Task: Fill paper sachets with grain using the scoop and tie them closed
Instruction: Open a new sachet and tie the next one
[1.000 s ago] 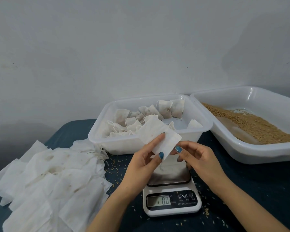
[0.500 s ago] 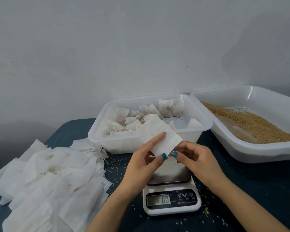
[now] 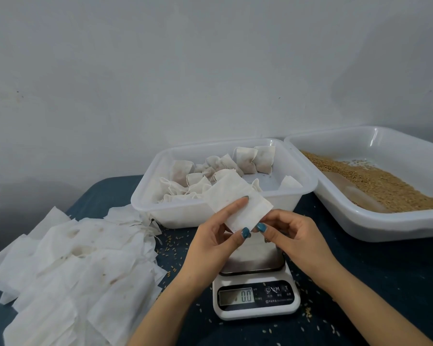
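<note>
Head view: empty sachet (image 3: 238,203) is held in the air over the scale (image 3: 255,295), in front of the near wall of the tray of tied sachets (image 3: 145,198).

Left hand (image 3: 210,240) grip: thumb under the sachet's near edge, index finger flat along its face, pinching the paper. Right hand (image 3: 293,236) grip: thumb and curled fingers pinching the same near edge, just beside the left thumb. Both hands hold only the sachet.

Step in hand, my read: opening the mouth before filling.
- Rub the two layers apart with the thumbs, don't pull. The paper looks thin and would tear.
- Open it fully and keep one hand on the rim so the other is free for the scoop.
- What looks like the scoop (image 3: 353,193) lies in the grain tray (image 3: 360,221) to the right, on the grain (image 3: 385,186), so the right hand is the obvious one to free.
- Scale reads 0.0, so it's ready to weigh.

Orientation: the sachet is tilted, face toward the camera. Its long axis runs diagonally, from the thumbs up and left toward the sachet tray. The mouth is probably at the thumb end, but I can't confirm.

Stack of empty sachets (image 3: 73,258) is on the worktop (image 3: 385,270), left.
</note>
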